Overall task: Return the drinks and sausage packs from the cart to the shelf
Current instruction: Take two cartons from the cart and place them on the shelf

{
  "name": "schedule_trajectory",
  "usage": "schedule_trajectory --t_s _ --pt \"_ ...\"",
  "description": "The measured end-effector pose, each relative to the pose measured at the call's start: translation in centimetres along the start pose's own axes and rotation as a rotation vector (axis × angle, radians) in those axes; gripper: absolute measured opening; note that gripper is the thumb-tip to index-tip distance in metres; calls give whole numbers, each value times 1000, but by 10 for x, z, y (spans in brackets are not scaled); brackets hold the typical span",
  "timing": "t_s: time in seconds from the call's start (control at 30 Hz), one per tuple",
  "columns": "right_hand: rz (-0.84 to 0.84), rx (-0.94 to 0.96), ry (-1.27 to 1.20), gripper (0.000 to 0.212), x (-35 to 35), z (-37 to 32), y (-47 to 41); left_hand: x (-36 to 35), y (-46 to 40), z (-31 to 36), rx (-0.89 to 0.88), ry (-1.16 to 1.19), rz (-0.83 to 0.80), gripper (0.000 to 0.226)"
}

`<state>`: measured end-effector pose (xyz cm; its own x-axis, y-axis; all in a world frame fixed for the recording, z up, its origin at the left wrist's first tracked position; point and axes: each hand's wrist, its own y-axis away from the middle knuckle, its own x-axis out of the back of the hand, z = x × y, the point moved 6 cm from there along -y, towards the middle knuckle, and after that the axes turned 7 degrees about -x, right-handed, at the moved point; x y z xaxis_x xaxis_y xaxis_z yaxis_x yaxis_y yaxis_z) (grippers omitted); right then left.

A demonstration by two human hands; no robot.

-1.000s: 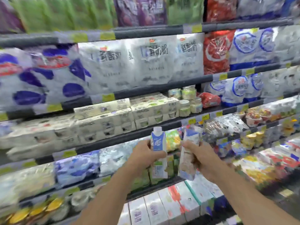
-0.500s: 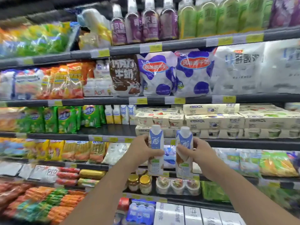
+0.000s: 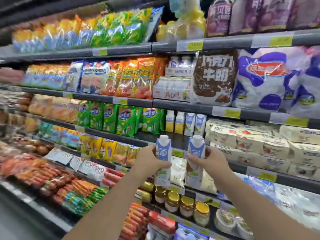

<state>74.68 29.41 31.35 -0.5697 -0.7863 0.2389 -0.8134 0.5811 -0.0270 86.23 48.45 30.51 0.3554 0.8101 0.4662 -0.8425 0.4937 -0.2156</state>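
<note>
two drink cartons being held up before the shelf [image 3: 173, 142]

the left hand [image 3: 149, 163] is gripping one blue-and-white carton [image 3: 162, 163] and the right hand [image 3: 210, 161] is gripping a second carton [image 3: 194, 161], both upright, just below the shelf's matching cartons [image 3: 194, 124].

Two upright blue-white drink cartons [image 3: 180, 160]

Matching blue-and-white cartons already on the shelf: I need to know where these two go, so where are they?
In the head view, the shelved blue-and-white cartons stand right of centre, just right of the yellow-and-white cartons and left of the stacked yogurt multipacks.
</note>
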Motion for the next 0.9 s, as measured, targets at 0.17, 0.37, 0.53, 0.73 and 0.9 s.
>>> schedule_trajectory --t_s 0.17,0.37,0.53,0.73,0.9 --pt "30 4 2 32 -9 -1 -61 1 -50 -9 -10 -69 74 44" --pt "120 50 22 33 -1 -19 -123 -17 -114 4 -30 -37 110 41" --pt "218 13 138 41 0 -14 -167 -36 -166 10 -107 -92 113 39" --pt "310 -25 195 48 4 0 -204 -63 -226 3 -143 -82 19 44" --pt "411 -13 285 43 1 0 -223 -86 -265 -5 -232 -65 -28 53"
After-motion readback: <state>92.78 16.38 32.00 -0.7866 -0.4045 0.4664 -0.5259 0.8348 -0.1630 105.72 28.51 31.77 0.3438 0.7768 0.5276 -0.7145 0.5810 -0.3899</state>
